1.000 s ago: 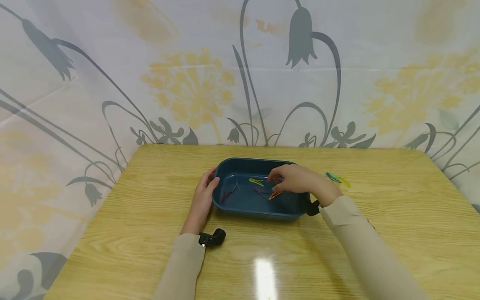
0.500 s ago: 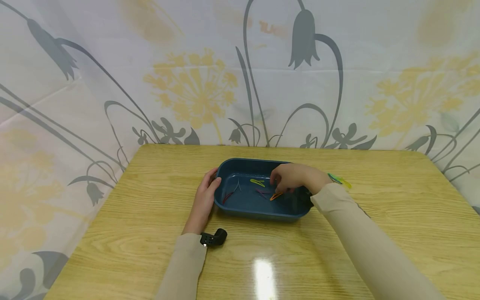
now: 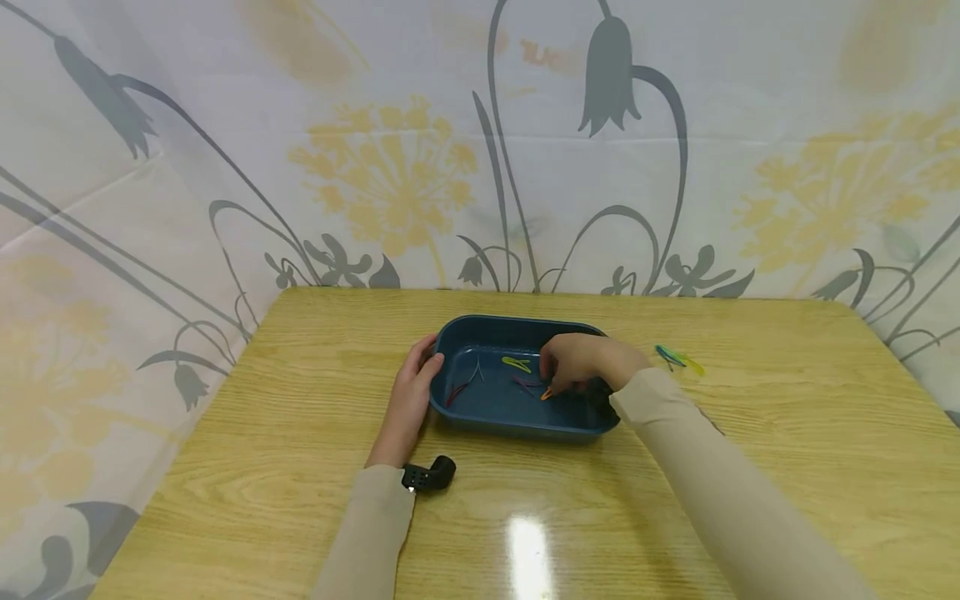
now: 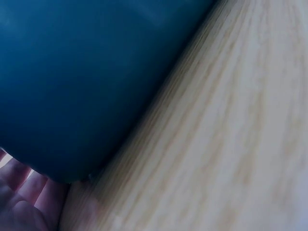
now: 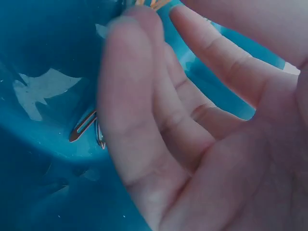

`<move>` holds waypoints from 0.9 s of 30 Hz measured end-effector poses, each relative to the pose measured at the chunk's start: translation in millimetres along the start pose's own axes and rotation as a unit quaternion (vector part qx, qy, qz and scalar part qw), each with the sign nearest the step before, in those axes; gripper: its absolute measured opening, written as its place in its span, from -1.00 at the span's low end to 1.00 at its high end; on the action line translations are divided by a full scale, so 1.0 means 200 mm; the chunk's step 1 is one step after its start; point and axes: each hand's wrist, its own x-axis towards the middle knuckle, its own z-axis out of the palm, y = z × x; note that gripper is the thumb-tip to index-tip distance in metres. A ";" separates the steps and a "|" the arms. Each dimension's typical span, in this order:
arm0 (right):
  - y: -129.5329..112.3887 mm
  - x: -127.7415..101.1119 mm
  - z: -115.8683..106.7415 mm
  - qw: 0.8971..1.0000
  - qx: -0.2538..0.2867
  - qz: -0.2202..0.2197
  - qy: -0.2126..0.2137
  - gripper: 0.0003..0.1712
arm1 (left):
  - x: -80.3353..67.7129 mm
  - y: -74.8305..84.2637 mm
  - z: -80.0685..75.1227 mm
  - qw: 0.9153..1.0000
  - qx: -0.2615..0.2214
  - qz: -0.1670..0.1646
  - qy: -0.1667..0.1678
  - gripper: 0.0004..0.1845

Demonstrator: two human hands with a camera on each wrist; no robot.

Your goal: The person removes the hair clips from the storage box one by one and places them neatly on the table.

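A dark blue basin (image 3: 491, 429) lies on the table, and my left hand (image 3: 408, 387) grips its left end, thumb at the rim. In the left wrist view its fingers lie against the basin wall. Inside, my right hand (image 3: 581, 360) has its fingertips down on an orange hair clip (image 3: 546, 395) and pinches it, covering part. Close by lie a purple hair clip (image 3: 527, 384) and a yellow-green hair clip (image 3: 517, 363). Farther left are a dark red clip (image 3: 454, 394) and a grey-blue clip (image 3: 477, 370). The right thumb tip falls outside the right wrist view.
Right of the basin, a teal clip (image 3: 670, 357) and a yellow-green clip (image 3: 691, 363) lie on the wooden table (image 3: 300, 467). A patterned cloth (image 3: 390, 158) hangs behind the table. A black device (image 3: 431, 475) sits on the left wrist.
My right hand has lowered into the basin, and its fingertips have closed in over the orange hair clip. The left hand keeps its place on the basin.
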 end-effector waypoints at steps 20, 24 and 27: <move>0.01 0.03 0.01 0.999 -0.046 0.005 0.026 -0.94 | 0.00 0.00 0.00 1.000 -0.004 0.012 -0.001 -0.60; 0.01 0.04 0.01 0.999 -0.046 0.000 0.023 -0.95 | 0.00 -0.01 0.00 1.000 -0.003 0.007 0.005 -0.59; 0.01 0.04 0.01 0.999 -0.043 -0.007 0.024 -0.95 | 0.00 -0.01 0.00 1.000 -0.002 0.008 0.008 -0.58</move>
